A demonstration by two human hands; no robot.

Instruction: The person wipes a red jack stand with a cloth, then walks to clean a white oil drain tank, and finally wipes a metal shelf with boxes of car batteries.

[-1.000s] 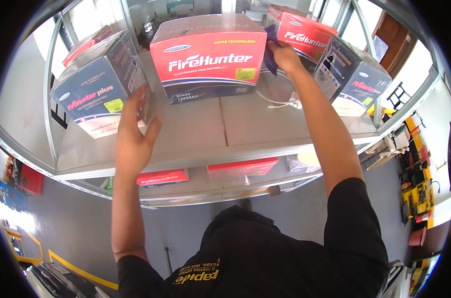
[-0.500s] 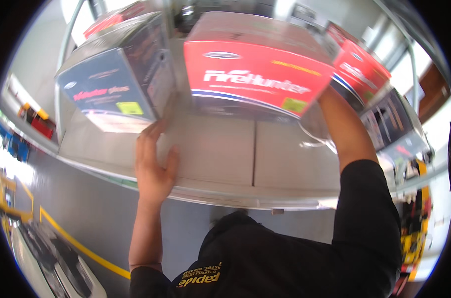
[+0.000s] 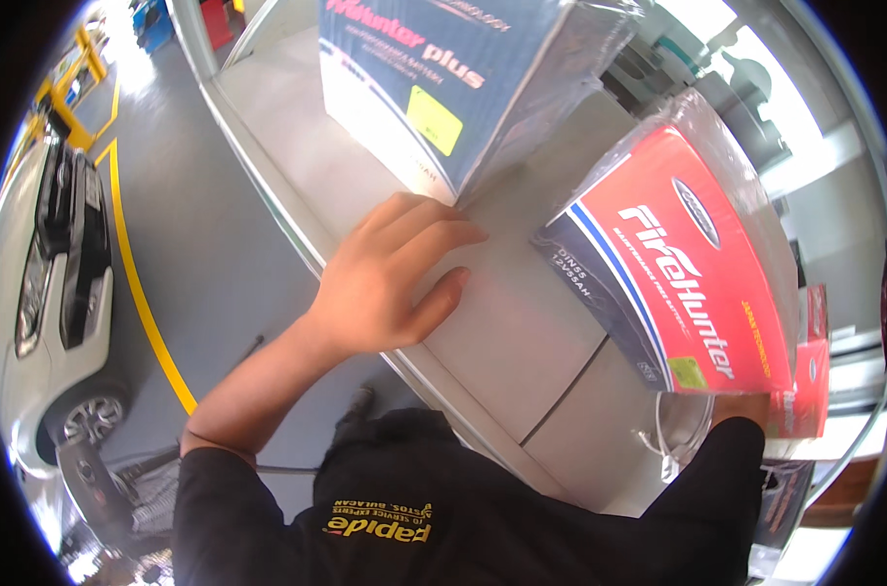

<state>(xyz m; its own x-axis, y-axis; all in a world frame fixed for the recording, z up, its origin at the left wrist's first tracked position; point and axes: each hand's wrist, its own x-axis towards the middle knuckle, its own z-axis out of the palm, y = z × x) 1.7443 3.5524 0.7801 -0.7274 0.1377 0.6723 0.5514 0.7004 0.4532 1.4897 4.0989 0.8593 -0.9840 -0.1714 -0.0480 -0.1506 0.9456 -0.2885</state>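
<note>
A dark blue box [image 3: 443, 68] with a yellow-green sticker stands on the grey shelf [image 3: 483, 361], wrapped in clear film. My left hand [image 3: 390, 269] is at its lower near corner, fingers bent and thumb apart, gripping nothing; whether the fingertips touch the box I cannot tell. To the right stands a red and dark blue battery box [image 3: 668, 254], also film-wrapped, with a yellow-green sticker at its lower right corner. My right forearm [image 3: 741, 406] goes in behind that corner, and the box hides my right hand.
A white cable with a plug [image 3: 666, 459] lies on the shelf by my right arm. More red boxes [image 3: 805, 391] stand at the far right. Below the shelf's metal edge, on the left, are a grey floor with a yellow line [image 3: 141, 303] and a white car [image 3: 58, 293].
The view has turned, so both boxes appear tilted and shifted. My left hand stays near the blue box's corner, and my right arm is still behind the red box.
</note>
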